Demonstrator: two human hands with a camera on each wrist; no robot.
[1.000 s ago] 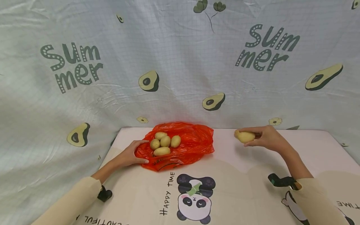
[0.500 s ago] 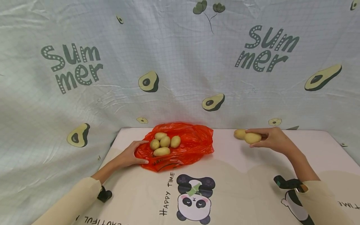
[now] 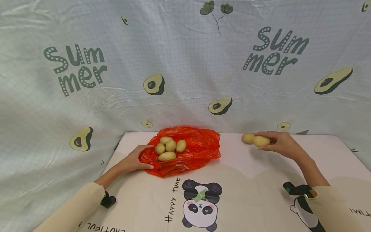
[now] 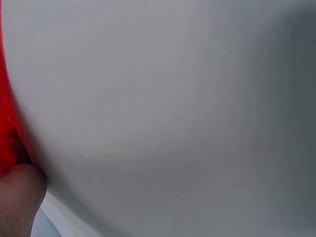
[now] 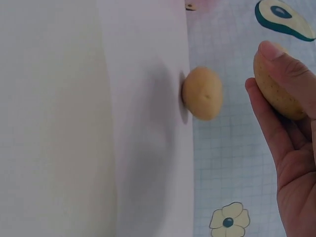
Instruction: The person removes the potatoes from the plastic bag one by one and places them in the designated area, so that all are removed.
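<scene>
While right fingers (image 5: 267, 112) pinch one potato (image 3: 261, 141), left fingers (image 3: 146, 146) spread against bag (image 3: 203, 145), grip unclear.

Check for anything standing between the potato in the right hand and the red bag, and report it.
One thing: the loose potato on the table, near its back edge, lies between the held potato and the red bag. Nothing else visible stands between them.
</scene>
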